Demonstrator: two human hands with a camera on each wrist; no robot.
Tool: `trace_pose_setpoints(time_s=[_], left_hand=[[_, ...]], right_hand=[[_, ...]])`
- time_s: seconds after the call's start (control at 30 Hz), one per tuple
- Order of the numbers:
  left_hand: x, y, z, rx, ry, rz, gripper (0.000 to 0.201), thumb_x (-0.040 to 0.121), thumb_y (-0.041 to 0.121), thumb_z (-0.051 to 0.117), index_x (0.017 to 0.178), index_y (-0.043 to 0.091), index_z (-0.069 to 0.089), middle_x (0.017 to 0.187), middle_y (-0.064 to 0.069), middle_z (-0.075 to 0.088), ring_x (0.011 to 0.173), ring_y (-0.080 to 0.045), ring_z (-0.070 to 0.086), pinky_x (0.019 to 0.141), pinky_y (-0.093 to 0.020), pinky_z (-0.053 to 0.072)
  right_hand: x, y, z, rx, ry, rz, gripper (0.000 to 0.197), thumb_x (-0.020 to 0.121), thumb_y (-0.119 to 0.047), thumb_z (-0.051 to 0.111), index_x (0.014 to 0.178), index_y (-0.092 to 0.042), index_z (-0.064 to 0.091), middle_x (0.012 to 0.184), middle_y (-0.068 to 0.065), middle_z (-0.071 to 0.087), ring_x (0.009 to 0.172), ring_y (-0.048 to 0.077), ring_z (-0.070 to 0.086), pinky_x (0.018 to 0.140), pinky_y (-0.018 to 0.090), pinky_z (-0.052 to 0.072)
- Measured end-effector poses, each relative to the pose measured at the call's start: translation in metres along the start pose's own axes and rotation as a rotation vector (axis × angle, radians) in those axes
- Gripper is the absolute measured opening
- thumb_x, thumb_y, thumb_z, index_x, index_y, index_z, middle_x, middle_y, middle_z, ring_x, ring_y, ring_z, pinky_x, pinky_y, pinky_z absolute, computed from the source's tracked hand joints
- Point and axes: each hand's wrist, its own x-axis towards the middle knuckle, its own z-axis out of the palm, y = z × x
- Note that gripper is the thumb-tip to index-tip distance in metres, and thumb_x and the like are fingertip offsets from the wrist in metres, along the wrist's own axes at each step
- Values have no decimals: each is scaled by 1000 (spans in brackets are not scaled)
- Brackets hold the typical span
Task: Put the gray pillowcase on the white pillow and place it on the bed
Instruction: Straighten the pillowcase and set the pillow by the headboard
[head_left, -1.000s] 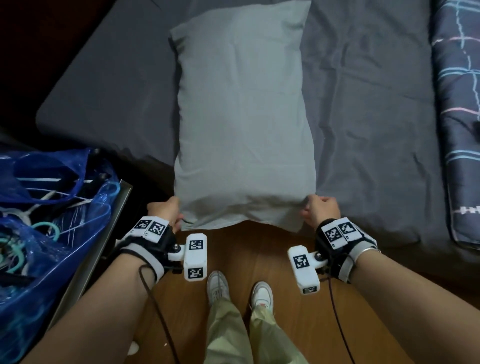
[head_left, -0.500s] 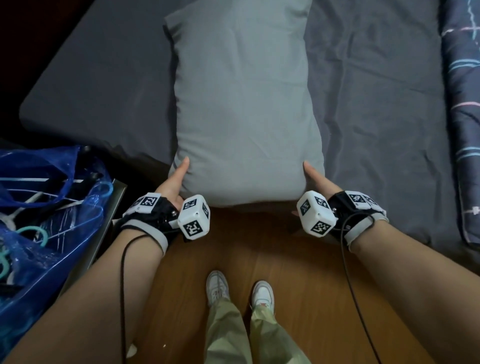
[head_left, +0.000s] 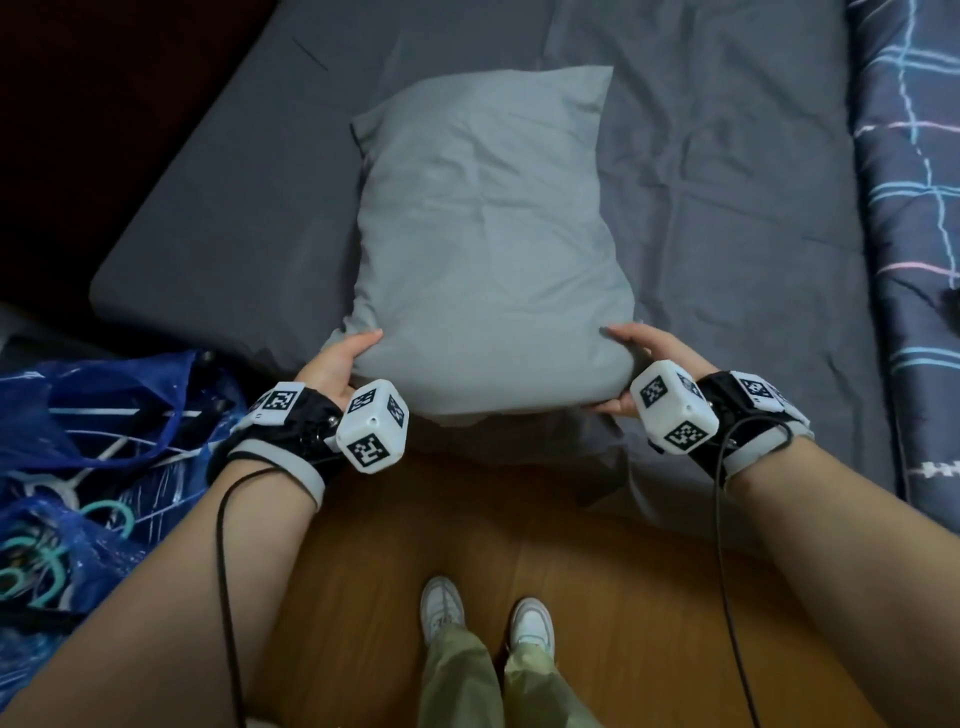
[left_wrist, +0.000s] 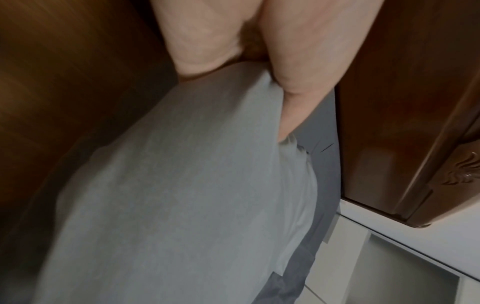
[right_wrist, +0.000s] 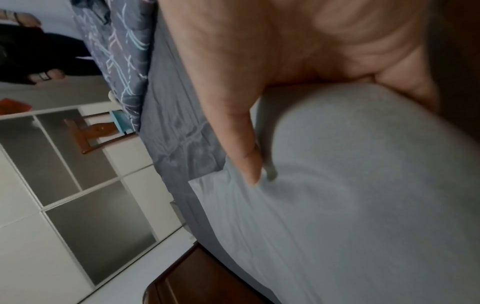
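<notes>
The pillow in its gray pillowcase (head_left: 488, 249) lies lengthwise on the dark gray bed sheet (head_left: 727, 208), its near end at the bed's front edge. No white of the pillow shows. My left hand (head_left: 337, 364) grips the near left corner, thumb on top and fingers underneath. At the near right corner my right hand (head_left: 639, 358) grips the same way. In the left wrist view, the pillowcase (left_wrist: 182, 195) runs away from my left hand (left_wrist: 298, 72). The right wrist view shows my right hand (right_wrist: 233, 82) with its thumb pressed into the gray cloth (right_wrist: 350, 205).
A blue plastic bag (head_left: 78, 467) with hangers stands at the left by the bed. A dark patterned duvet (head_left: 914, 208) lies along the right side. Wooden floor (head_left: 545, 545) and my white shoes (head_left: 441, 608) are below the bed's edge.
My hands left the hanging open edge of the pillowcase and took the pillow by its near corners. The pillow has moved away from me, farther onto the bed.
</notes>
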Motion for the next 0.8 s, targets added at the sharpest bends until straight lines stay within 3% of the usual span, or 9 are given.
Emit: trace_pose_setpoints(time_s=[0.1,0.2,0.27,0.33,0.37,0.43,0.53,0.7,0.8], left_hand=[[-9,11,0,32,9,26,27,91,27,54,114,12,54,43,-5,66,30,-17,60,31,-19,45],[-12,23,-4,16,6,11,17,93,26,51,96,10,56,40,-5,64,28,-17,57,28,-18,43],[-10,32,-11,2,12,-9,19,94,25,51,101,8,55,60,-9,70,42,-21,63,32,-22,47],[-7,44,-22,-67,40,7,35,93,22,54,123,6,52,101,-12,70,66,-23,64,46,-33,51],[-4,52,-29,-102,54,24,40,92,20,54,130,7,50,109,-12,66,73,-23,63,49,-35,51],[-1,71,-44,-137,47,58,42,92,19,55,133,9,49,105,-10,66,78,-22,65,48,-32,52],[-3,111,-65,-164,0,114,41,91,18,54,132,9,51,117,-12,65,86,-23,67,50,-30,55],[-9,188,-89,-198,-53,212,36,92,17,54,127,10,54,107,-10,68,80,-22,70,50,-30,57],[-11,232,-90,-176,-64,261,36,92,19,54,127,10,54,113,-11,66,87,-24,68,52,-31,57]], right_hand=[[-2,-4,9,47,29,5,31,81,-37,69,108,-24,65,98,6,75,100,25,67,71,50,59],[-4,-3,29,-89,121,24,17,85,-26,64,92,-11,65,67,8,71,55,19,69,45,29,57],[-1,-4,45,-202,216,67,14,85,-18,60,87,-5,57,51,10,59,31,19,58,35,21,47],[-1,-7,65,-242,261,72,14,85,-13,56,93,-3,53,52,14,55,24,19,52,33,21,45],[1,-9,76,-245,264,62,14,85,-10,54,97,-4,52,59,14,53,25,20,52,32,21,45],[4,-15,99,-213,256,3,9,85,-4,50,93,-6,54,71,13,51,40,24,58,34,20,46],[8,-29,136,-64,223,-152,18,80,8,44,84,-2,58,81,15,56,68,27,58,51,27,54],[-1,-72,202,-33,193,-430,28,78,16,42,95,3,60,87,18,60,75,29,59,57,27,53],[-7,-105,234,-14,191,-554,41,62,12,50,102,11,58,91,19,56,82,30,57,63,30,50]])
